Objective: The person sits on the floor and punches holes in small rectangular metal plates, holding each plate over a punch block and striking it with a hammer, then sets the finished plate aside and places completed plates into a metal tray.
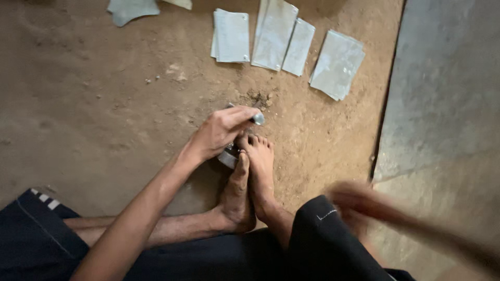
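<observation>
Head view, seated person on a dirt floor (104, 104). The left hand (221, 132) has its grip clamped on a short metal rod (257, 119), whose long axis runs roughly level, its tip jutting right of the fingers. Just below, a small metal piece (227, 157) sits pinned between the bare feet (250, 171), touching both. The right hand (359, 203) is motion-blurred, well apart to the right; its grip cannot be judged. Flat metal sheets (276, 36) lie beyond.
</observation>
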Tool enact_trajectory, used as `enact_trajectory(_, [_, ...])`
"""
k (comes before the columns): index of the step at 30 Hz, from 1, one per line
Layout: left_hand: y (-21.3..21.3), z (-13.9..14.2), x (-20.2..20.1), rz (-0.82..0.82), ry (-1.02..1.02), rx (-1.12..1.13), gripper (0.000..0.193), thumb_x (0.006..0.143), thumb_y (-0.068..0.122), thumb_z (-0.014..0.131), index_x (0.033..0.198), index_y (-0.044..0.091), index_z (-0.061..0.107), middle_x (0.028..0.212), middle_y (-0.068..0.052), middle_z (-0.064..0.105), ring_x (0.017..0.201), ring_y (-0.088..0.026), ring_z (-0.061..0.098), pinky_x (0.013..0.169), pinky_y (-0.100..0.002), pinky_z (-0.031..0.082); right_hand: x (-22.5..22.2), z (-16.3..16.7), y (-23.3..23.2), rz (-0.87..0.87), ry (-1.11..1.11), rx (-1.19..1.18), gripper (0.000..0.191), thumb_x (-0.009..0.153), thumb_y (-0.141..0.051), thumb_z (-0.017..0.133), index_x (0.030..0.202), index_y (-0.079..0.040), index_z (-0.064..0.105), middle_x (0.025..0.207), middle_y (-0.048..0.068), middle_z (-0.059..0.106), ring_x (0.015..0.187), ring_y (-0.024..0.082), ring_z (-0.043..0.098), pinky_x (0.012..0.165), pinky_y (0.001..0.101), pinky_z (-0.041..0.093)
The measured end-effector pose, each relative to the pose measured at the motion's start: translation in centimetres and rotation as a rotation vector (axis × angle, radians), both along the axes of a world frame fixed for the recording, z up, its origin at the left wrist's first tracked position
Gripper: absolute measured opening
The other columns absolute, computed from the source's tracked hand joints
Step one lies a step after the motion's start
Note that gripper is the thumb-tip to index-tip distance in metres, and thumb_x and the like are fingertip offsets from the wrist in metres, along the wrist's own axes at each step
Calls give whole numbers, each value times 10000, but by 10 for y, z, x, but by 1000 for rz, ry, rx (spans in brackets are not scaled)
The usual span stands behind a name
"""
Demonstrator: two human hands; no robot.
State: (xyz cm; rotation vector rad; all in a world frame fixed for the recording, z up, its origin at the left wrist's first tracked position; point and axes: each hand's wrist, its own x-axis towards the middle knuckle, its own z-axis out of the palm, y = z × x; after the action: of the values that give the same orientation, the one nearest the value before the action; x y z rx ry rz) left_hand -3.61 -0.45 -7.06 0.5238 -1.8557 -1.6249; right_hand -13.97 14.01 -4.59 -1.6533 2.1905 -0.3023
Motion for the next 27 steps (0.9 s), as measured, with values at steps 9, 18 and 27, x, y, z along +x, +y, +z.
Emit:
enact_trajectory(9, [-7, -3, 3, 50, -124, 294, 283, 981, 116, 670, 1255, 46, 654, 1085, -157, 755, 994, -288, 778, 827, -390, 596, 5, 8, -7, -18, 13, 37, 302, 970, -176, 434, 1215, -102, 594, 1129, 156, 581, 1086, 320, 527, 927, 421, 430])
enact_trajectory(18, [4, -21, -6, 6, -47, -175, 413, 877, 10, 651, 1288, 35, 670, 1279, -198, 695, 1179, -350, 689, 980, -404, 570, -10, -11, -3, -55, 62, -20, 298, 921, -237, 491, 1162, -100, 603, 1123, 159, 595, 1071, 330, 537, 877, 432, 431])
enact_trajectory(27, [-1, 15, -6, -22, -149, -181, 324, 944, 116, 662, 1261, 48, 661, 1185, -173, 729, 1055, -387, 701, 858, -433, 575, -21, -65, 18, 13, 152, 74, 322, 892, -292, 541, 1155, -117, 602, 1084, 131, 619, 1017, 309, 559, 822, 442, 444])
